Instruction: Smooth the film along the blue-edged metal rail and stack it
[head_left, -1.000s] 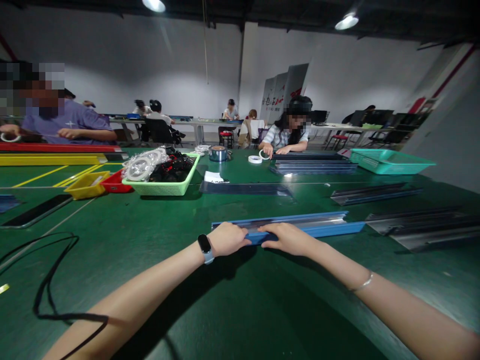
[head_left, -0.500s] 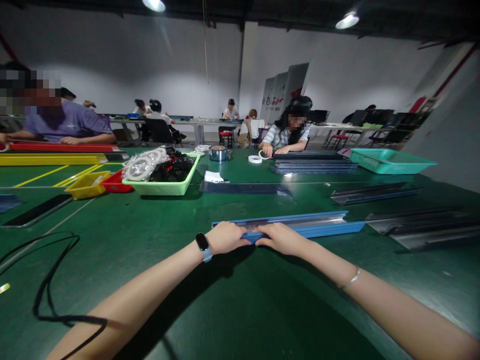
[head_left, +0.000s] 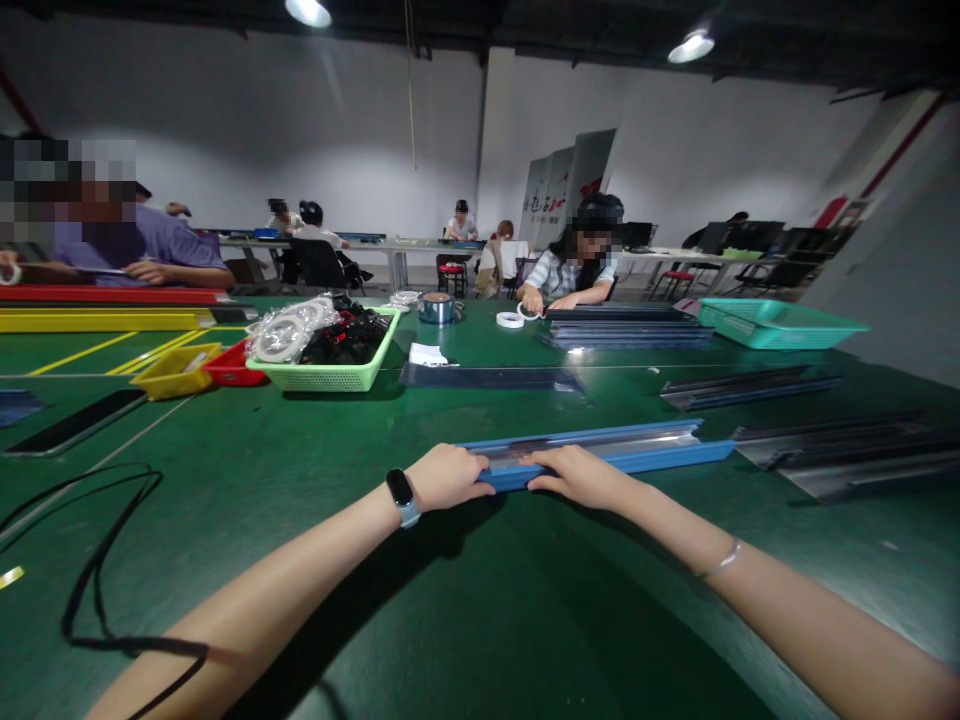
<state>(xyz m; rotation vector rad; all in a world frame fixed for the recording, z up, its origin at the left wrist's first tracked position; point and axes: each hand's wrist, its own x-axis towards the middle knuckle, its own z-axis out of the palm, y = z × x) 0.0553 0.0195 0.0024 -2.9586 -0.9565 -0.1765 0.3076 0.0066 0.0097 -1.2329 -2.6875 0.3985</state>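
Observation:
A long blue rail (head_left: 645, 455) with a shiny metal strip along its top lies across the green table (head_left: 465, 620) in front of me. My left hand (head_left: 447, 475), with a dark watch on the wrist, grips the rail's left end, fingers curled over it. My right hand (head_left: 576, 474) lies just right of it, fingers pressed over the rail's near edge. A thin bracelet sits on my right forearm.
Grey metal rails (head_left: 847, 455) lie at the right, more (head_left: 750, 385) behind them. A light green basket (head_left: 330, 375) of tape rolls, yellow (head_left: 176, 370) and red bins stand at the back left. A black cable (head_left: 97, 570) loops at the left. Other people sit across the table.
The rail's left end, seen left of my left hand before, is now covered by that hand. The rail sits slightly further right; my right hand barely shifted.

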